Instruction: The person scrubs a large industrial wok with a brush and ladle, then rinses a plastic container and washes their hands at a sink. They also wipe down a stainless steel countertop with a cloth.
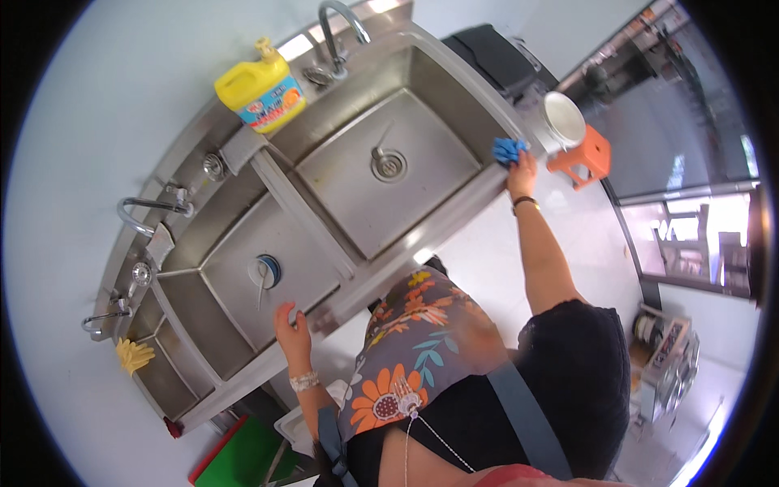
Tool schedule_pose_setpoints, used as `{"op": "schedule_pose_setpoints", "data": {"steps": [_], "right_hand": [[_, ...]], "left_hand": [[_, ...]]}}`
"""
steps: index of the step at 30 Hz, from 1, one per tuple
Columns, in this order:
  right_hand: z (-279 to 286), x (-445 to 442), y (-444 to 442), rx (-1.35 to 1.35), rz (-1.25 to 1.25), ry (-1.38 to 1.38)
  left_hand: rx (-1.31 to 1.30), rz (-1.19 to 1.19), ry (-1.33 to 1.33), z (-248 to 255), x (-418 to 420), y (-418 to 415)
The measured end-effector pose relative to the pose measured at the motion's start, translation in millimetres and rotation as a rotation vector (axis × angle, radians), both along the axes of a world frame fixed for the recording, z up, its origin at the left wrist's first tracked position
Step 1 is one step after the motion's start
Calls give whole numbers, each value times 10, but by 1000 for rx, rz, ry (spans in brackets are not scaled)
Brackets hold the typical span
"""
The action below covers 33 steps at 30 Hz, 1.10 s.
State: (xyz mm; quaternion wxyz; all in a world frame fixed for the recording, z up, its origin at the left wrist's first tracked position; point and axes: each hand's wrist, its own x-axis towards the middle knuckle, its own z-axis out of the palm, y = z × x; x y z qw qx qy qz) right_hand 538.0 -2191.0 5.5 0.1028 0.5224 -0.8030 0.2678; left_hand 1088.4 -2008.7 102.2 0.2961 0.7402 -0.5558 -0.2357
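Note:
A blue cloth (509, 151) is bunched in my right hand (523, 173), which rests at the right front corner of the steel sink's rim (462, 198). My left hand (292, 332) is over the front edge of the middle basin, fingers apart, with nothing in it. The right basin (365, 182) has a drain strainer (388, 164) in its floor. In the middle basin stands a small round blue-and-white container (265, 271) with a thin handle or stick across it. A yellow pump jug (261, 91) bearing writing stands on the back ledge.
Curved chrome taps (341, 30) rise behind the basins. Yellow rubber gloves (134, 355) hang over the far left rim. A white bucket (563, 120), an orange plastic stool (587, 157) and a black bin (490, 58) stand beyond the right end. Green boards (234, 453) are below left.

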Motion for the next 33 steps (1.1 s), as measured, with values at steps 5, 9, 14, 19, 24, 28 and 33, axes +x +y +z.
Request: {"op": "schedule_pose_setpoints", "data": {"steps": [5,9,14,19,24,28,33], "right_hand": [[91,-434,-1150,-14,156,-44],[108,-143,-2521,7,357,-152],[-9,856,-4098,-37,515,51],[63,2001,-3886,-145,626,-43],[162,2121,-3433,-30,1176,-180],[290,1921,-2876,598,1079,-823],[536,2312,-1343,1080,876,-1468]], "left_hand": [[81,244,-11,-113,-262,-74],[82,321,-61,5,-717,-531],[113,307,-134,366,-1283,-1213],[119,345,-136,411,-1473,-1629],[123,220,-297,409,-1540,-1979],[285,320,-331,593,-1526,-1910],[228,595,-174,707,-1418,-1429]]}}
